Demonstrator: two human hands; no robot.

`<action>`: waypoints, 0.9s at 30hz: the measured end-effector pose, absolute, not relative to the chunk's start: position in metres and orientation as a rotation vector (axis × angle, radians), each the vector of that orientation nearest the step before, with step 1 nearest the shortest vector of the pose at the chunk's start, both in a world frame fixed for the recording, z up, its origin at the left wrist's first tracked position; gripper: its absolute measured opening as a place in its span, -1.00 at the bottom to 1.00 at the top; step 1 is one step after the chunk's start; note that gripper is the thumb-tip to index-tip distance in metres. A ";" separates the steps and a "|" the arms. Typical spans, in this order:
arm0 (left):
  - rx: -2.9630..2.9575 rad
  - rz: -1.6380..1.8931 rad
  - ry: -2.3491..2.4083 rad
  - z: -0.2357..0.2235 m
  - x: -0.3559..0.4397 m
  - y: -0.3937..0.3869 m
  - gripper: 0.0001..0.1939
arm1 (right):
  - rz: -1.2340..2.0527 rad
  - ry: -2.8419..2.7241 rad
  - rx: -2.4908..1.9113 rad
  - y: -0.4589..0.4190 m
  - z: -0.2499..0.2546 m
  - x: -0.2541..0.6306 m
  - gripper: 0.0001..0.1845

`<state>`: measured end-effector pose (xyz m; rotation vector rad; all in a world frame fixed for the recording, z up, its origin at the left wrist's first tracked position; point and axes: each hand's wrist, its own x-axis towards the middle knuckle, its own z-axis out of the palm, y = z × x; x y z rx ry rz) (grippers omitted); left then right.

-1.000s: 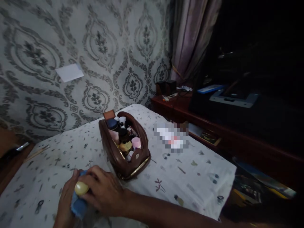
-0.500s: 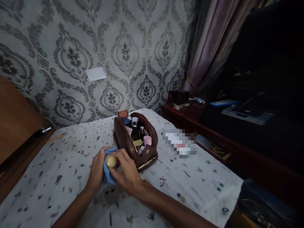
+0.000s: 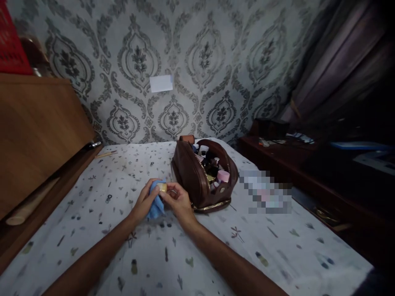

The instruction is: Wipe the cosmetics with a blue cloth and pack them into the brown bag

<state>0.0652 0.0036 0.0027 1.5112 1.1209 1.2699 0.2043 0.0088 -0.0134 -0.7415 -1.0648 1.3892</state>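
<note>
Both hands meet over the patterned tablecloth, just left of an open brown toiletry bag. My left hand is closed round a blue cloth that wraps a small object with a pale yellow round cap. My right hand pinches that capped object from the right side with curled fingers. The bag stands upright with its mouth open and holds several small bottles and jars, among them one with a pink cap.
A wooden headboard or panel rises along the left. A thin stick lies at the far left of the cloth. A dark wooden shelf with clutter runs along the right. Patterned wallpaper with a white card fills the back.
The view has swung left and pulled back, so the hands and bag sit farther away and more central. The hands stay together on the cloth-wrapped capped object, now held close beside the bag.
</note>
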 end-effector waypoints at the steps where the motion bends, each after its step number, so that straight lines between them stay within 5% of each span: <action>1: 1.495 1.272 1.124 -0.002 0.065 0.005 -0.57 | 1.388 -1.072 -0.763 0.008 -0.016 0.204 -0.59; 10: 1.348 1.285 1.103 -0.016 0.063 0.013 -0.43 | 1.138 -1.365 -0.893 0.004 -0.022 0.210 -0.63; 16: 1.305 1.276 1.084 -0.017 0.061 0.015 -0.40 | 1.074 -1.386 -0.880 0.013 -0.032 0.211 -0.46; 27: 1.301 1.351 1.080 -0.027 0.063 0.016 -0.49 | 1.068 -1.366 -0.918 0.013 -0.033 0.212 -0.60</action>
